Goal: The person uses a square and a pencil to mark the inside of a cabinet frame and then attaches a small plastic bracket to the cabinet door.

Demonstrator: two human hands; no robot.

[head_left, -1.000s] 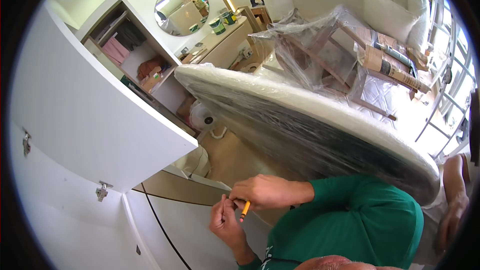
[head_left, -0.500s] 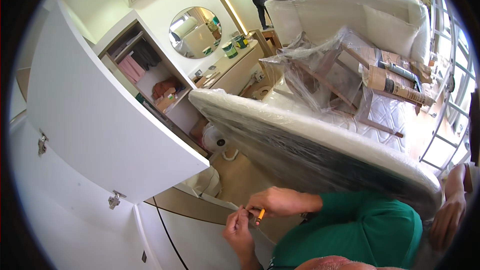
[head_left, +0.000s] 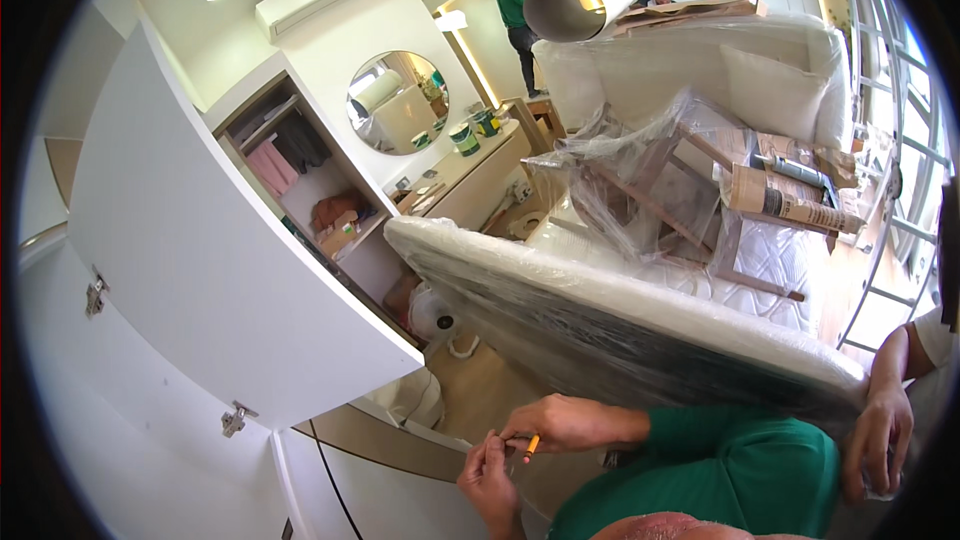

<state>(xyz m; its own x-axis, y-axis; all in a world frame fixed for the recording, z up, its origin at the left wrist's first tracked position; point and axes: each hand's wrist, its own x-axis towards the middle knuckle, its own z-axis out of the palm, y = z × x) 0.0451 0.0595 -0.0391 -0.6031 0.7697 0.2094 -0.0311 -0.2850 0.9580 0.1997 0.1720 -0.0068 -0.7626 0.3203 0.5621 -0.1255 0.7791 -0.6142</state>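
A yellow-orange pencil [head_left: 532, 448] sticks out from under my right hand [head_left: 568, 424], whose fingers are closed around it. My left hand [head_left: 490, 480] is just to the left, fingers pinched together and meeting the right fingertips. Whatever small thing lies between the fingertips is too hidden to name. Both hands are in front of a white cabinet with its door [head_left: 235, 240] swung wide. Two metal hinges show on it, one of them the lower hinge [head_left: 236, 419].
A plastic-wrapped padded panel [head_left: 620, 290] stands just beyond my hands. A co-worker's hand [head_left: 882, 440] is at the right edge, near a metal ladder [head_left: 885, 240]. Further off are a wrapped sofa [head_left: 680, 70], wrapped wooden frames, a fan [head_left: 430, 312] and a black cable [head_left: 335, 480].
The view has shifted slightly, so the room sits a little lower. My hands keep the same pinched hold. The co-worker's hand at the right has changed its pose.
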